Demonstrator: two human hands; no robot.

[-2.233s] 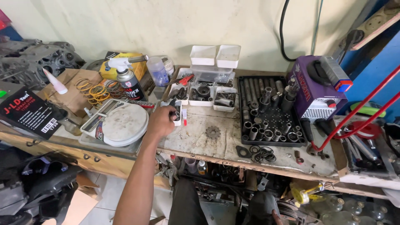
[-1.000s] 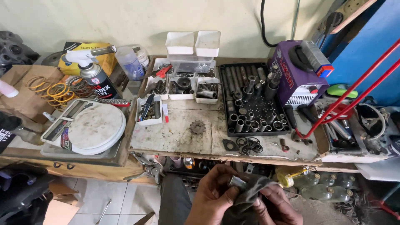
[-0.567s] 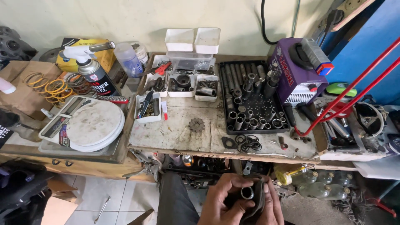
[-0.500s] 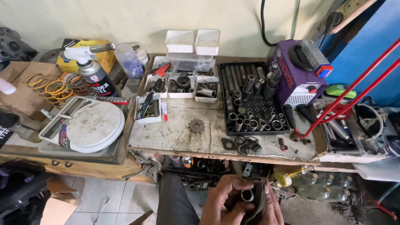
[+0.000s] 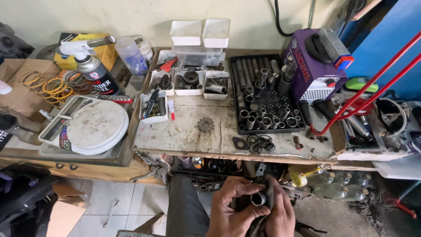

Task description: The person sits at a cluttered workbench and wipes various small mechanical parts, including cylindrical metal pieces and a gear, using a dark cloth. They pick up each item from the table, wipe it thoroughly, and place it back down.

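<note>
Low in the head view, my left hand [image 5: 230, 210] and my right hand [image 5: 281, 213] are together below the workbench edge. Between them sits a small metal socket [image 5: 258, 199], its open end facing up, wrapped in a dark rag [image 5: 266, 198]. My left fingers pinch the socket; my right hand cups the rag around it. Above, on the bench, lie a small sprocket [image 5: 205, 125], a black tray of sockets [image 5: 265, 97] and a small white bin of tools [image 5: 154, 106].
A round white scale [image 5: 92, 125], a gas torch can [image 5: 92, 66] and coiled springs [image 5: 50, 86] stand left. A purple machine [image 5: 315, 66] and red bars [image 5: 364, 96] are right. Loose washers [image 5: 261, 142] lie near the bench's front edge. Bottles [image 5: 337, 188] sit below.
My left hand left the white bin on the bench and came down to meet the right hand. The socket now sits in the rag, turned open end up.
</note>
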